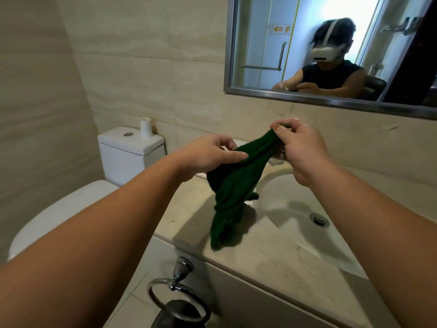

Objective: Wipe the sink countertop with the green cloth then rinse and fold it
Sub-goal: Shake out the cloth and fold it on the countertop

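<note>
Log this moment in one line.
left hand: pinches cloth | right hand: pinches cloth | cloth: bunched, hanging over countertop | fold: pending

Beige tiled walls [118,67] back a white toilet [59,209] at left, a paper roll [145,127] on its tank [131,147], a mirror [260,43] far right, a towel ring [176,281] near.

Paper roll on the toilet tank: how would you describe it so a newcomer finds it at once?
Start at the white toilet left of the sink countertop and go up to its tank against the tiled wall. On the tank lid stands a small white paper roll, upright. It is the only upright cylinder there; the flush button beside it is flat and grey.
</note>
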The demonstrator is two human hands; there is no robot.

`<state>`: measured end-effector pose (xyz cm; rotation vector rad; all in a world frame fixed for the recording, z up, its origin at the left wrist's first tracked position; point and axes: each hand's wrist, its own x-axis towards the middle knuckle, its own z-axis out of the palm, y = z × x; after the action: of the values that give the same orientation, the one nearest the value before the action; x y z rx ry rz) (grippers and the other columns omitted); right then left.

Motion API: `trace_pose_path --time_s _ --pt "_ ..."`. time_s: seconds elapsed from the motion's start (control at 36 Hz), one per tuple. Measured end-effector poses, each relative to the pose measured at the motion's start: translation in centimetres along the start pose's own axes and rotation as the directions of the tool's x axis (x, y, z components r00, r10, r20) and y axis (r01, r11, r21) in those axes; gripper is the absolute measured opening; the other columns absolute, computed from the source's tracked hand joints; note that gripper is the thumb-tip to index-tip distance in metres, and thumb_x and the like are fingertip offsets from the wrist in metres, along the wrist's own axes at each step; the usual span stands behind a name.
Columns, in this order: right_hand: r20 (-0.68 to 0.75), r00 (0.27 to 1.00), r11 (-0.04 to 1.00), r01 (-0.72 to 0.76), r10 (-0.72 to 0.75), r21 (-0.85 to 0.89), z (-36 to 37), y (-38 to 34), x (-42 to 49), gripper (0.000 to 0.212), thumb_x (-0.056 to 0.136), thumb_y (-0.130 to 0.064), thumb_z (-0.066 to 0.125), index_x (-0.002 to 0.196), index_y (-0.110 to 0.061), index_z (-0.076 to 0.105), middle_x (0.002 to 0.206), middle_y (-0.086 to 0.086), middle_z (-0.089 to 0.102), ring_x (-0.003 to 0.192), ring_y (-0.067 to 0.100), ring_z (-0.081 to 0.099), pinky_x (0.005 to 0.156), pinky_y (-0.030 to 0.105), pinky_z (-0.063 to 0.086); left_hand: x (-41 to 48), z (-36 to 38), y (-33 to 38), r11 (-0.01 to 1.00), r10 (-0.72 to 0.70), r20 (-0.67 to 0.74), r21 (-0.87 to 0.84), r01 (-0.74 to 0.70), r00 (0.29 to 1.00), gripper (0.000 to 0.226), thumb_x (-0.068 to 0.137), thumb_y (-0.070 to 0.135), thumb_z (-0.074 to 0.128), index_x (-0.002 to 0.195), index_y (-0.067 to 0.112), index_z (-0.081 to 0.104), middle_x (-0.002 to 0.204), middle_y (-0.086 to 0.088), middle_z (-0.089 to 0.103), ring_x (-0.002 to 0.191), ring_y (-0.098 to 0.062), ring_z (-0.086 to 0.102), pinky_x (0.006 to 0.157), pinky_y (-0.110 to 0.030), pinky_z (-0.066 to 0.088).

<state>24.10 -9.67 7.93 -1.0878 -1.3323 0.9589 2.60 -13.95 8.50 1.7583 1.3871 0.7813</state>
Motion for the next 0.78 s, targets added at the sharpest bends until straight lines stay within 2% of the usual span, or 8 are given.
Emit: trace_pose_path --time_s 0.11,0.22,0.31,0.42,0.5,0.56,0.67,0.78 --pt "-0.001 0.999 0.995 0.032 -0.032 -0.096 1.2 0.0 -0.1 0.013 0.105 -0.022 0.060 0.094 -0.022 0.067 0.093 0.007 0.066 0.079 0.022 0.067 0.048 0.026 0.055 -0.6 -1.5 0.3 0.999 -0.015 0.034 -0.030 0.016 0.999 0.032 0.094 0.031 0.078 0.105 0.002 0.072 0.101 -0.018 0.079 0.095 -0.033 0.079 0.090 -0.050 0.063" --pt "0.087 0.996 0.995 0.020 -0.012 -0.098 2.9 0.3 -0.6 0.014 0.099 -0.032 0.069 0.093 -0.020 0.071 0.086 0.004 0.070 0.081 0.022 0.067 0.067 0.037 0.057 -0.7 -1.1 0.2 0.993 -0.015 0.070 -0.116 0.023 0.997 0.010 0.092 0.014 0.078 0.085 0.015 0.071 0.089 -0.014 0.075 0.089 -0.031 0.077 0.081 -0.041 0.060" --pt "0.119 0.993 0.991 0.042 -0.027 -0.124 3.7 0.3 -1.2 0.026 0.090 -0.039 0.079 0.094 -0.013 0.072 0.083 0.006 0.071 0.079 0.024 0.069 0.070 0.040 0.057 -0.8 -0.5 -0.3 0.980 -0.022 0.090 -0.195 0.039 0.996 0.012 0.091 0.003 0.075 0.100 0.010 0.071 0.103 -0.026 0.075 0.102 -0.043 0.076 0.094 -0.049 0.062" --pt "0.168 0.985 0.986 0.062 -0.036 -0.153 3.9 0.3 -2.0 0.030 0.090 -0.038 0.081 0.098 -0.011 0.071 0.097 0.017 0.075 0.093 0.035 0.075 0.081 0.051 0.062 -0.9 0.2 -0.9 0.972 0.023 0.080 -0.235 -0.004 0.997 0.017 0.092 -0.004 0.072 0.106 0.007 0.071 0.106 -0.019 0.077 0.105 -0.038 0.076 0.097 -0.050 0.061" --pt "0.225 0.972 0.958 0.122 -0.063 -0.259 3.5 0.2 -2.3 0.026 0.095 -0.040 0.074 0.099 -0.014 0.068 0.096 0.011 0.074 0.091 0.028 0.072 0.076 0.047 0.060 -1.1 0.4 -1.0 0.963 0.043 0.095 -0.270 -0.016 0.995 0.034 0.093 -0.001 0.073 0.126 -0.002 0.065 0.122 -0.025 0.073 0.111 -0.039 0.074 0.101 -0.054 0.059" --pt "0.259 0.960 0.908 0.199 -0.105 -0.368 3.1 0.1 -2.3 0.025 0.097 -0.042 0.070 0.093 -0.019 0.064 0.087 0.004 0.070 0.081 0.021 0.067 0.066 0.040 0.054 -1.3 0.5 -0.9 0.963 0.063 0.123 -0.269 -0.028 0.990 0.034 0.098 0.005 0.070 0.130 0.000 0.064 0.124 -0.026 0.071 0.112 -0.036 0.074 0.101 -0.047 0.059" --pt "0.339 0.926 0.804 0.325 -0.165 -0.497 2.3 0.1 -2.4 0.023 0.100 -0.041 0.067 0.091 -0.021 0.061 0.081 -0.004 0.061 0.074 0.012 0.056 0.062 0.033 0.040 -1.6 0.5 -0.7 0.971 0.047 0.153 -0.238 -0.010 0.987 0.017 0.105 0.013 0.057 0.110 0.013 0.073 0.100 -0.009 0.074 0.092 -0.016 0.073 0.083 -0.030 0.057" --pt "0.431 0.893 0.808 0.348 -0.131 -0.476 1.3 -0.3 -2.5 0.012 0.097 -0.034 0.072 0.094 -0.023 0.068 0.082 -0.005 0.065 0.077 0.010 0.059 0.066 0.032 0.046 -1.7 0.2 -0.4 0.998 0.014 0.155 -0.061 -0.005 0.988 0.015 0.101 0.009 0.065 0.111 0.000 0.070 0.102 -0.017 0.073 0.098 -0.030 0.073 0.096 -0.046 0.059"
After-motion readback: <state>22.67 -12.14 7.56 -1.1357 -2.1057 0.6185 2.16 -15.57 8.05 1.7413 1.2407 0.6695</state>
